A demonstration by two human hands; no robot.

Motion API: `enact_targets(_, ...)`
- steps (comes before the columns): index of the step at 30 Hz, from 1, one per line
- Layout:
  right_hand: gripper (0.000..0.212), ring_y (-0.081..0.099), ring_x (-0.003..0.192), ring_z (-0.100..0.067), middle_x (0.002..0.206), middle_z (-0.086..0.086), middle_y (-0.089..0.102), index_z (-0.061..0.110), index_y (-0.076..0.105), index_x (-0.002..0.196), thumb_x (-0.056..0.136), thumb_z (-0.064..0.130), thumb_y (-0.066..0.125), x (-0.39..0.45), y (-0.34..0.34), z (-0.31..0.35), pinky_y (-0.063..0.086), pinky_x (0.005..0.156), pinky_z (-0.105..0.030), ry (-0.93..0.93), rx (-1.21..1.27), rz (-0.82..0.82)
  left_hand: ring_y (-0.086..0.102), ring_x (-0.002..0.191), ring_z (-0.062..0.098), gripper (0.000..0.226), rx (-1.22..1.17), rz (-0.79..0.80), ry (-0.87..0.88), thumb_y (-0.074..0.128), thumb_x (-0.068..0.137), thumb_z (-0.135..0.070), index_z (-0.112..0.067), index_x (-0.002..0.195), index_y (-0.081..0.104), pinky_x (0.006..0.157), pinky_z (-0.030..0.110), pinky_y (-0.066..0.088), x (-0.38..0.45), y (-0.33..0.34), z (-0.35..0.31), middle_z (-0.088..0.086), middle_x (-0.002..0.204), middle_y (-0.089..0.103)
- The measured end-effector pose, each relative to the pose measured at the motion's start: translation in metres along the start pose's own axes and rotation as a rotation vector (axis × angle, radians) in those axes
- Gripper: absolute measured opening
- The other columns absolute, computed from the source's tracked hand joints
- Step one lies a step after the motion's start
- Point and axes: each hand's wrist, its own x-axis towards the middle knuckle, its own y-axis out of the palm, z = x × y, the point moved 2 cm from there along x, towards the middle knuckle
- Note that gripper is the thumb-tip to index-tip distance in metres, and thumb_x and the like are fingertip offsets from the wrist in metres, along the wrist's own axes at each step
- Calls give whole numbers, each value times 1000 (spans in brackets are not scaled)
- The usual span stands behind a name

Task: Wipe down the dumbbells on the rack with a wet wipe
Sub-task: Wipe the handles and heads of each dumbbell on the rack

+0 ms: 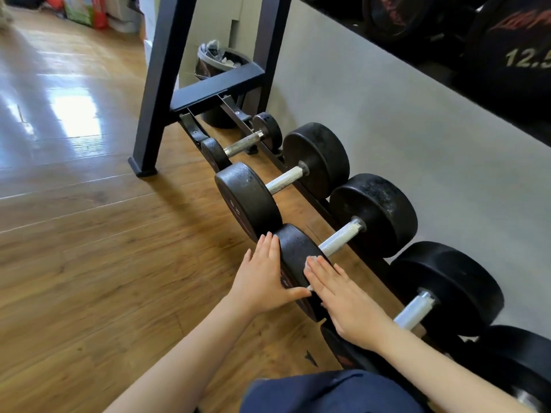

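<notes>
I see the dumbbell (343, 242) being worked on lying across the two low rails of the rack (268, 153), third in the row from the rack's far end, its near head toward the wooden floor (89, 248) and its far head toward the grey wall (417, 129). My right hand (348, 302) lies flat on the top of the near head with the fingers straight and together, pressing a wipe (308, 265) against the rubber; only a thin white edge of the wipe shows beyond the fingertips and beside the thumb. My left hand (262, 275) is laid flat against the outer face of that same head, fingers straight and pointing away from me, thumb stretched across toward the right hand, holding nothing. A larger dumbbell (286, 183) sits just beyond on the rails, its near head touching or almost touching the one I'm on, and a small dumbbell (241, 144) lies past that, at the rack's far end. Another dumbbell (423, 305) sits on the near side, partly behind my right forearm. A bin (220, 67) with crumpled white bits stands against the wall behind the rack's upright frame. At the upper right, a higher tier holds a weight marked 12.5 (518, 55).
</notes>
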Motion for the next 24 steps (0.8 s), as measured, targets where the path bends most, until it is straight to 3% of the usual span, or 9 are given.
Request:
enact_targets(3, 80, 2, 146, -16, 157, -5, 13, 12, 15, 151, 72, 6, 29, 4, -5, -15, 7, 115, -34, -64, 28, 33, -7, 149, 15, 123, -27, -1, 10, 57, 73, -78, -11, 154, -8, 121, 34, 5, 2, 1, 1, 4, 163, -8)
enact_targets(6, 67, -2, 145, -6, 152, -4, 22, 12, 20, 148, 82, 2, 30, 32, -12, -25, 4, 117, -32, -49, 191, 70, -7, 149, 14, 122, -52, 9, 7, 59, 74, -75, -10, 154, -8, 121, 33, 5, 1, 1, 1, 4, 163, -8)
enact_targets(11, 60, -9, 137, -2, 156, 1, 12, 11, 22, 149, 94, -2, 43, 68, -18, -20, -13, 109, -18, 33, 303, 81, -8, 149, 13, 119, -37, 47, -9, 57, 77, -74, -12, 154, -9, 121, 33, 5, 0, -4, -3, 3, 163, -10)
enact_targets(12, 58, -5, 138, -5, 156, -2, 15, 10, 24, 148, 94, 1, 44, 64, -20, -17, -9, 111, -20, 33, 272, 47, -8, 149, 14, 120, -26, 55, -12, 57, 76, -74, -11, 154, -9, 121, 34, 5, -1, -5, -4, 3, 163, -10)
enact_targets(15, 64, 20, 142, -19, 152, -9, 32, 8, 33, 145, 82, 9, 45, 25, -10, -12, 20, 116, -36, -18, 132, -38, -7, 149, 14, 120, 0, 66, -21, 56, 76, -75, -10, 154, -9, 121, 34, 6, -1, -7, -6, 4, 163, -10)
enact_targets(19, 85, 5, 146, -18, 160, -3, 5, 16, 10, 152, 69, 4, 28, -5, 5, -23, 8, 116, -35, -92, 30, -21, -7, 149, 15, 120, 27, 74, -18, 55, 77, -76, -9, 154, -9, 120, 34, 6, -2, -8, -6, 5, 163, -11)
enact_targets(21, 82, 6, 146, -17, 158, -3, 15, 14, 20, 149, 71, -2, 35, 5, 3, -27, 11, 116, -37, -134, 36, -45, -8, 149, 15, 120, 25, 85, -25, 54, 77, -76, -10, 153, -10, 120, 34, 5, -3, -8, -6, 5, 163, -11)
enact_targets(24, 85, 20, 141, -15, 150, -2, 26, 10, 37, 143, 66, -15, 64, 36, -13, -24, 23, 115, -41, -125, 195, -40, -10, 149, 14, 118, 25, 109, -33, 53, 78, -75, -10, 153, -10, 120, 34, 5, -3, -9, -7, 4, 162, -13)
